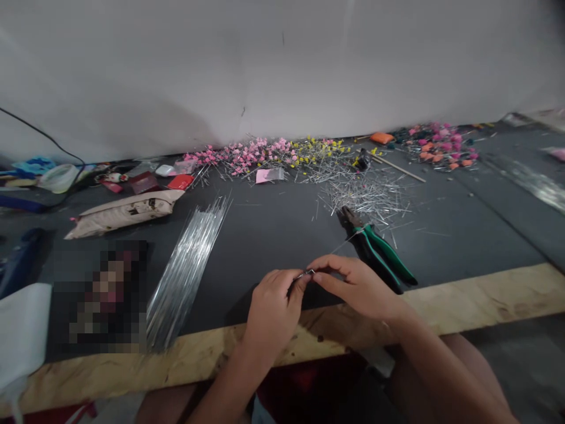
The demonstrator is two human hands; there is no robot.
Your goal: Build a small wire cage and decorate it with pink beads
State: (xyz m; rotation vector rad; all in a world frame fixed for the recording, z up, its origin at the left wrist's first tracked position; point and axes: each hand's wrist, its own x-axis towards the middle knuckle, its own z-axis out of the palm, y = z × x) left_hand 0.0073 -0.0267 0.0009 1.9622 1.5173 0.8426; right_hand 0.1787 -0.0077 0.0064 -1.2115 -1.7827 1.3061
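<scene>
Close together over the table's front edge, my two hands meet at a small dark metallic piece [310, 271]. My left hand [276, 300] pinches it between thumb and fingers. From the other side, my right hand [348, 282] grips the same piece, and a thin wire [342, 244] runs up and to the right from it. Green-handled pliers [379, 253] lie just beyond my right hand, beside a heap of short wires [371, 197]. A bundle of long straight silvery wires [188, 268] lies left of my left hand.
Pink flower pieces [260, 153], yellow ones [320, 150] and pink-orange ones [445, 147] line the wall. A beige pouch [126, 215], a blurred-out item [108, 288] and a white container [24, 330] are on the left. A wooden strip [494, 294] edges the table.
</scene>
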